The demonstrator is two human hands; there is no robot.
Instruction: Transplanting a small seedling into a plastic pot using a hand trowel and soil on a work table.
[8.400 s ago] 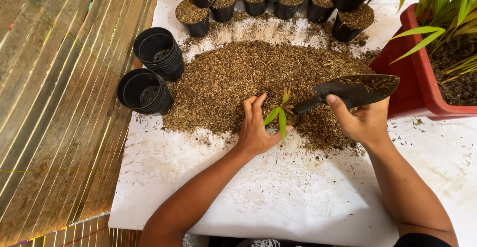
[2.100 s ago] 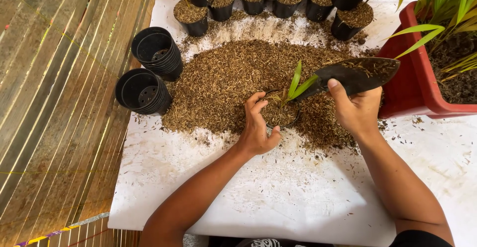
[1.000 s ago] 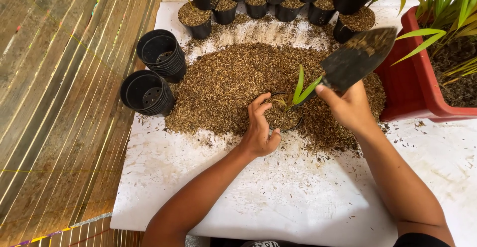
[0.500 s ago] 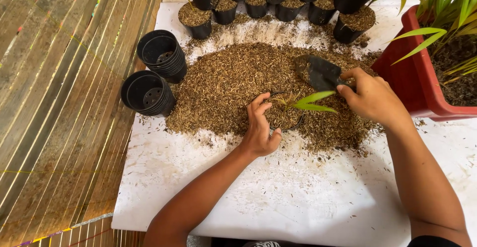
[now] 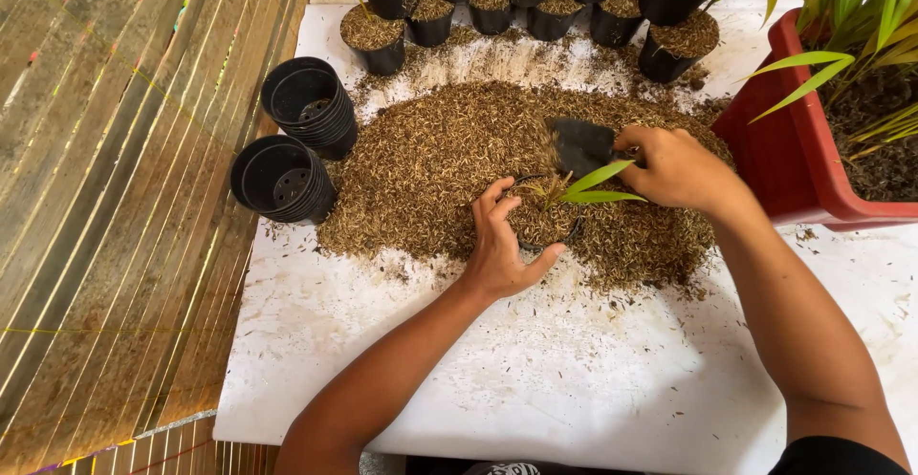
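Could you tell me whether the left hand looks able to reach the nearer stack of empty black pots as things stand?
Probably yes. The left hand grips the small filled pot, so it would have to let go, but only loose husk mix lies between it and the nearer stack of empty pots.

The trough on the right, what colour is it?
Red trough, best seen in the head view, beside the right hand.

The right hand (image 5: 674, 164) no longer holds the black trowel (image 5: 581, 143) raised and loaded at the right of the husk pile (image 5: 449, 150); it has turned the trowel over and brought it down, so the blade now digs into the husks just behind the small pot (image 5: 540, 222). The seedling (image 5: 588, 186), upright a moment ago, now leans to the right under that hand.
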